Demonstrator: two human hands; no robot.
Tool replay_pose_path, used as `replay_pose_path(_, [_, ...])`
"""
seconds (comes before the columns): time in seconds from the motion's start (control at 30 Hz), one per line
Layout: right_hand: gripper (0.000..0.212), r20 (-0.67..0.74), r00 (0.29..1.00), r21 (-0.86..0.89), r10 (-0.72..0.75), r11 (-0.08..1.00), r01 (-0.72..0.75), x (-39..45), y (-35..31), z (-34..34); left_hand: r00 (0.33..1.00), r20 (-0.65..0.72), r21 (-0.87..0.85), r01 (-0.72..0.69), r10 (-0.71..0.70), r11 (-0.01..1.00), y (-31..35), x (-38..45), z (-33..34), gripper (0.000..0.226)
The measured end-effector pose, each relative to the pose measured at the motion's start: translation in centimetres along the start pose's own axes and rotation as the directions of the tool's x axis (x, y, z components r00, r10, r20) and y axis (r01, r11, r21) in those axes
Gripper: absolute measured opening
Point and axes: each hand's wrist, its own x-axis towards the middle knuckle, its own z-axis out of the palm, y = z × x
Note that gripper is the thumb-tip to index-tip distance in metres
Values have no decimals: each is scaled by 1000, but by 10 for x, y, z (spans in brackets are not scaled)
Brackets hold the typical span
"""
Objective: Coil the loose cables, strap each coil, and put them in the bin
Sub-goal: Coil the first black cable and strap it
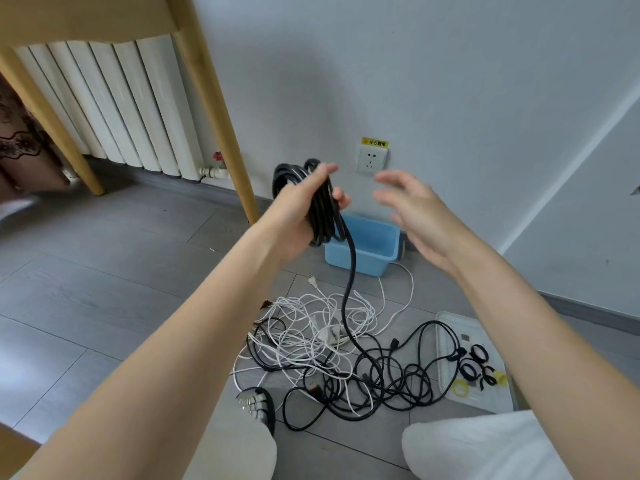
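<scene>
Two piles: black and white cables tangled on the floor, straps beside.
Left grip: clamped round the black coil.
Right grip: fingers apart, empty.
Advice: feed even loops, keeping the tail untwisted.
Bin: beyond, empty.

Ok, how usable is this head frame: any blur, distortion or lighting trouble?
Head view: even, soft daylight with no glare; wide-angle bending shows in the table leg and the wall edges; the right hand is motion-blurred at its fingers; the left hand with the black coil and the floor cables read sharp.
</scene>
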Motion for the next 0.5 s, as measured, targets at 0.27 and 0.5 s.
replay_pose_path(0.27, [27,533,846,118,11,989,-88,-13,43,-3,987,149,-298,-9,56,955,7,2,6,27])
replay_pose_path(0.5, [66,504,834,-496,227,866,64,-12,63,6,825,522,-71,295,-217,953,1,-6,-4,34])
